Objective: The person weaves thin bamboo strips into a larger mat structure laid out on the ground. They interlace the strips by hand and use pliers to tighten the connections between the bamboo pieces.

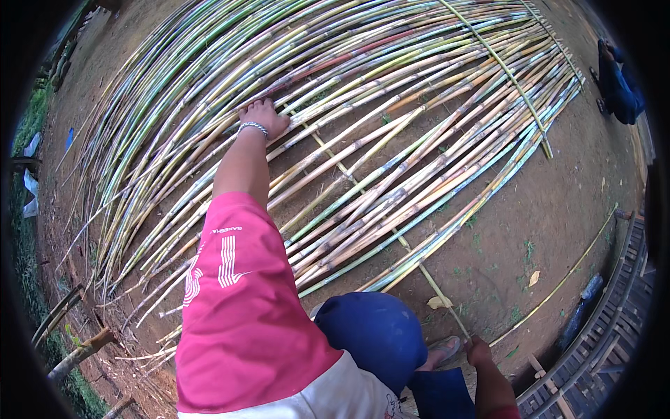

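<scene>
Brown dirt (516, 244) bears long yellow-green canes (412, 208) that could roll if the closed right hand (479, 350) jerks its slim yellowish pole (455, 318), left hand's (265, 119) grip unclear.

The off-white shirt (335, 391) has a pink, white-printed sleeve (258, 293). Navy bottoms (373, 335) show below. A silvery bracelet (252, 126) rings the left wrist (251, 140).

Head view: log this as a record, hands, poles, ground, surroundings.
left hand: reaching onto the canes; hold unclear
right hand: closed at the near end of a thin pole
thin pole: passes beneath the canes
second pole: laid across their top, upper right
ground: brown soil
nearby: person in dark blue, right edge; bottle, lower right
</scene>
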`<state>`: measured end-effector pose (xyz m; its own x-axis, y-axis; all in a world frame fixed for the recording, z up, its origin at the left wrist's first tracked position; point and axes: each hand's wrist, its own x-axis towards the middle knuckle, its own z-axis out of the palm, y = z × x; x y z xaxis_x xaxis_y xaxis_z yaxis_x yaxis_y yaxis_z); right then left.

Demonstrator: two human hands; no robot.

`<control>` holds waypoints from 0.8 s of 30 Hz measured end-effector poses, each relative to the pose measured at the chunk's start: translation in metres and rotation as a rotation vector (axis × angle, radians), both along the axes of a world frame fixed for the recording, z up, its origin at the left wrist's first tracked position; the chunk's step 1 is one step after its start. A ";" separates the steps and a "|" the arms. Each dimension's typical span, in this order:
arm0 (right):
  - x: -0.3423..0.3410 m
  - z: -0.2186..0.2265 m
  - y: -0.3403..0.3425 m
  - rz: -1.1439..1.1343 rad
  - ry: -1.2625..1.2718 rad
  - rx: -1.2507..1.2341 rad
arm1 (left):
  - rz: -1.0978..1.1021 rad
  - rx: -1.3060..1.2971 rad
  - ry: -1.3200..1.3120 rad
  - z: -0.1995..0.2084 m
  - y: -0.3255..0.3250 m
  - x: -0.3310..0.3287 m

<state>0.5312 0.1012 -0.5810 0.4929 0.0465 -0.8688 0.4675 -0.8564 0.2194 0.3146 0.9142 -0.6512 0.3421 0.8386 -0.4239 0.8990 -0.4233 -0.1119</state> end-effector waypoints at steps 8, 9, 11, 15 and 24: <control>-0.005 -0.003 -0.008 -0.020 -0.052 0.170 | -0.009 -0.044 -0.050 0.013 -0.010 -0.011; -0.007 -0.012 -0.009 -0.010 -0.066 0.224 | 0.023 -0.026 -0.091 0.006 -0.017 -0.010; -0.014 -0.020 0.021 -0.020 -0.043 0.313 | 0.120 0.002 -0.148 -0.004 -0.023 -0.019; -0.039 -0.027 0.085 -0.083 -0.003 0.431 | 0.188 -0.028 -0.189 0.003 -0.032 -0.023; -0.020 -0.026 0.029 -0.149 0.066 0.562 | 0.152 -0.039 -0.196 0.008 -0.046 -0.035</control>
<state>0.5113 0.1305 -0.6067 0.4754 0.4438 -0.7596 0.3307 -0.8902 -0.3132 0.2801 0.8687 -0.6431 0.2923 0.8709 -0.3952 0.9556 -0.2823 0.0846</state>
